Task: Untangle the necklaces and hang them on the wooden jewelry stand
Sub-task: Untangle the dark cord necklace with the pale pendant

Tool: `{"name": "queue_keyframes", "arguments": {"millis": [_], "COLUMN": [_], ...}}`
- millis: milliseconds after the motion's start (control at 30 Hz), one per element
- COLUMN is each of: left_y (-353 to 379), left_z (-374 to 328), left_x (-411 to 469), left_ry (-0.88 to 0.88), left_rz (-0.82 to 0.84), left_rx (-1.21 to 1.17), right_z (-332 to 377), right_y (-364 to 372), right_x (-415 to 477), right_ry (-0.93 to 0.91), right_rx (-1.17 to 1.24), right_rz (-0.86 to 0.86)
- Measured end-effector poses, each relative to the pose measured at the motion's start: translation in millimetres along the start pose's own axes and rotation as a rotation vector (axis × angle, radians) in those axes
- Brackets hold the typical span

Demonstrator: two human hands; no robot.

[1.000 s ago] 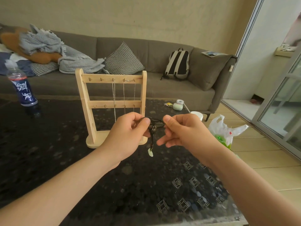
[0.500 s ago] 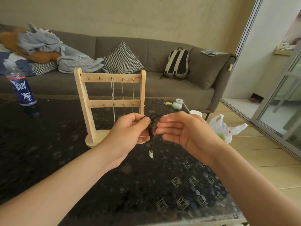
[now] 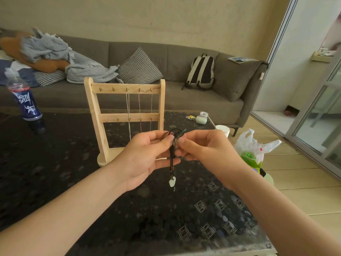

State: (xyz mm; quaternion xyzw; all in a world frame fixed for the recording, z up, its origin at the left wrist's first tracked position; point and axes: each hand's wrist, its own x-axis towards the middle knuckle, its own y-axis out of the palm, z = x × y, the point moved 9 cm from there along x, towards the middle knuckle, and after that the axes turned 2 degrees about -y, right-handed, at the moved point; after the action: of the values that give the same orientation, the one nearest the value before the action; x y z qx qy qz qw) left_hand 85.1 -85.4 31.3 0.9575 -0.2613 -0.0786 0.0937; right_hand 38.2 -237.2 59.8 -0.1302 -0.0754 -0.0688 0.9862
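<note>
Pinched the black cord necklace (image 3: 172, 157) between left hand (image 3: 145, 157) and right hand (image 3: 204, 150), just in front of the wooden jewelry stand (image 3: 125, 115). Half a second before, had the right palm spread flat against the cord; now closed thumb and fingertips on the knotted top. Left pale pendant (image 3: 172, 182) dangling below. Probably started picking the tangle apart; hanging not yet done. Three silver chains (image 3: 139, 109) on the stand's top hooks already.

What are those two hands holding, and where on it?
A black cord necklace, pinched by the left hand and right hand at its bunched upper cords; its pale pendant dangles free below.
</note>
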Motion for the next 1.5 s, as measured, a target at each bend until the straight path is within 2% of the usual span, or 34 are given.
{"name": "queue_keyframes", "arguments": {"millis": [133,300,433,500,667,867,1133,1200,1367,1500], "left_y": [-2,-9,-4,-2,0,7,3,3,3,3], "left_z": [-3,-20,-26,-25,-13,-4,-7,-5,-3,-3], "left_x": [-2,-6,-8,-8,-4,-5,-9,-9,-11,-12], "left_ry": [0.016,0.182,0.268,0.271,0.122,0.027,0.026,0.012,-0.028,-0.044], "left_rz": [-0.013,-0.149,-0.161,-0.147,-0.074,-0.009,-0.1,-0.103,-0.118,-0.112], "left_rx": [0.039,0.3,0.497,0.523,0.378,0.22,0.184,0.186,0.149,0.134], "right_z": [1,5,3,2,10,30,55,56,50,47], "right_y": [2,4,2,2,-4,-18,2,9,-3,-2], "right_x": [1,-1,0,0,-3,-9,-21,-23,-18,-17], "right_ry": [-0.033,-0.075,-0.051,-0.026,-0.062,-0.293,-0.603,-0.623,-0.576,-0.558], "right_rx": [-0.046,-0.073,-0.031,-0.033,-0.106,-0.259,-0.517,-0.59,-0.65,-0.61], "right_rz": [0.021,0.02,-0.016,-0.021,-0.115,-0.315,-0.245,-0.223,-0.333,-0.277]}}
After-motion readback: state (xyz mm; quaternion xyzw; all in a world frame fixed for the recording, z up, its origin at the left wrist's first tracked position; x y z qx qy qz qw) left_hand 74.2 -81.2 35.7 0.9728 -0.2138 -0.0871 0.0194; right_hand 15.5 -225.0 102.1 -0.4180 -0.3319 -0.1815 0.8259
